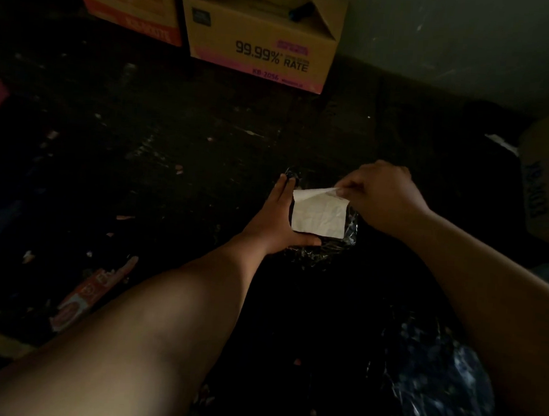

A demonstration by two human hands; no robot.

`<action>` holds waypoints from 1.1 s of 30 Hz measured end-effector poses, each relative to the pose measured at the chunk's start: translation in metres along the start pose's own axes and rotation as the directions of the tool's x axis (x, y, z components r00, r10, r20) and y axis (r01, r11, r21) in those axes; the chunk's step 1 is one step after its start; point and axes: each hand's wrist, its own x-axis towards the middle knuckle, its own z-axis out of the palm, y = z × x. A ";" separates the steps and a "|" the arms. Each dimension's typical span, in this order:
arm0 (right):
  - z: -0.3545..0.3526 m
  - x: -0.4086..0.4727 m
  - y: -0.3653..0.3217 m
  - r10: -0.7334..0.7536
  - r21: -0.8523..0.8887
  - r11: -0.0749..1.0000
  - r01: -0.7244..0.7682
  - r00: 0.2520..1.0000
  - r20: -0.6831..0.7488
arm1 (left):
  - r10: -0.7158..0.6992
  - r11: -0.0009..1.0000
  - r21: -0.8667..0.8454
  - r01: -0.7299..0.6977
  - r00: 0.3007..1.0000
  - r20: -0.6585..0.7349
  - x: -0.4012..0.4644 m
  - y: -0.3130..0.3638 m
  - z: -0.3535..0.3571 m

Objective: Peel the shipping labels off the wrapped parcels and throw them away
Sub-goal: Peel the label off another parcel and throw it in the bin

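A small parcel wrapped in shiny black plastic lies on the dark floor in the middle of the view. A white, creased shipping label covers its top. My left hand clasps the parcel's left side, fingers along the far edge and thumb at the near edge. My right hand pinches the label's upper right corner, which is lifted and curled off the wrap. The rest of the label lies flat on the parcel.
Two cardboard boxes stand against the far side, another box at the right edge. A dark plastic bag lies near my right forearm. Scraps and a red wrapper litter the floor at left.
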 end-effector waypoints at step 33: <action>-0.028 -0.061 -0.025 -0.029 -0.040 0.999 0.024 0.992 -0.119 | -0.045 0.999 -0.010 0.045 0.998 0.042 -0.005 0.009 -0.002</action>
